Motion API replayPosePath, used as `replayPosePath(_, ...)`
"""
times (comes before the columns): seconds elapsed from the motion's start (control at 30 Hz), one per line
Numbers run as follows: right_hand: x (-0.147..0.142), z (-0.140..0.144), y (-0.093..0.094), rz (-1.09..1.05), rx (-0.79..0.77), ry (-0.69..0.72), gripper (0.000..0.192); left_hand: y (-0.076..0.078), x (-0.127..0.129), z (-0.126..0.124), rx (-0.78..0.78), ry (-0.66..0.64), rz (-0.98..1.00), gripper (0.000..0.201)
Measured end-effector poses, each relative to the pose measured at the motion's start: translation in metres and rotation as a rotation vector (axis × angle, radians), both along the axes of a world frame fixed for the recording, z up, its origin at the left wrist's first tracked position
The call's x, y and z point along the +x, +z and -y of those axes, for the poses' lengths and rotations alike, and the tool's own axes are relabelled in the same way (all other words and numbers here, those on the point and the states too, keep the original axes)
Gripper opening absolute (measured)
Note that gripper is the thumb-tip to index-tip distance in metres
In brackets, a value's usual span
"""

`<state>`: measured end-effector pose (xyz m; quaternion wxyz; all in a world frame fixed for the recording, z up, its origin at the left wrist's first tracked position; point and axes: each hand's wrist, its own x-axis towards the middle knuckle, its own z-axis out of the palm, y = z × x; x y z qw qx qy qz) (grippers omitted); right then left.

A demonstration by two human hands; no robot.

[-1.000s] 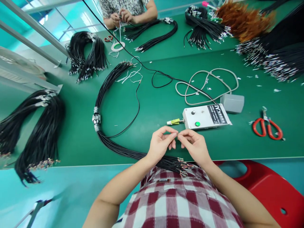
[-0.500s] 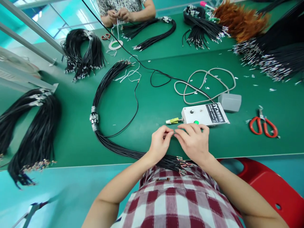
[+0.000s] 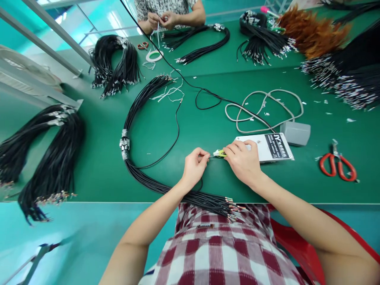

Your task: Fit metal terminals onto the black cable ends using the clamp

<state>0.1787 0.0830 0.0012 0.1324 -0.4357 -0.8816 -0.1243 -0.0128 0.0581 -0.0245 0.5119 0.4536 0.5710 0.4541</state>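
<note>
My left hand (image 3: 196, 166) is closed in a pinch on the end of a black cable. Thin wire from that end reaches the white mouth of a yellow-green clip-like tip (image 3: 220, 153). This tip sticks out from the left side of a white control box (image 3: 271, 147) marked JY. My right hand (image 3: 242, 162) lies over the box's near left corner, its fingers closed on the tip. Under my left wrist runs a bundle of black cables (image 3: 151, 180), curving left and back, held together by a silvery band (image 3: 124, 144). Its stripped ends lie at the table edge.
Red-handled cutters (image 3: 338, 166) lie to the right. A grey adapter (image 3: 295, 133) with a looped grey cord (image 3: 255, 93) sits behind the box. Cable bundles (image 3: 55, 154) hang over the left edge. Across the green table (image 3: 204, 130), another person's hands (image 3: 162, 19) handle white string.
My hands have parted: the right has moved onto the yellow-green tip, and the left has brought the cable end up to its mouth. The camera view has shifted slightly.
</note>
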Motion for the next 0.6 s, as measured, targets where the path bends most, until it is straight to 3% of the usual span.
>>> replayPosePath(0.4,0.0,-0.014,0.004,-0.049,-0.14,0.07,0.028,-0.012,0.005,-0.014,0.032,-0.004,-0.069,0.017)
replayPosePath(0.6,-0.001,-0.013,0.011,0.011,-0.096,0.054,0.015,-0.013,0.009,-0.018,0.012,-0.015,-0.073,0.014)
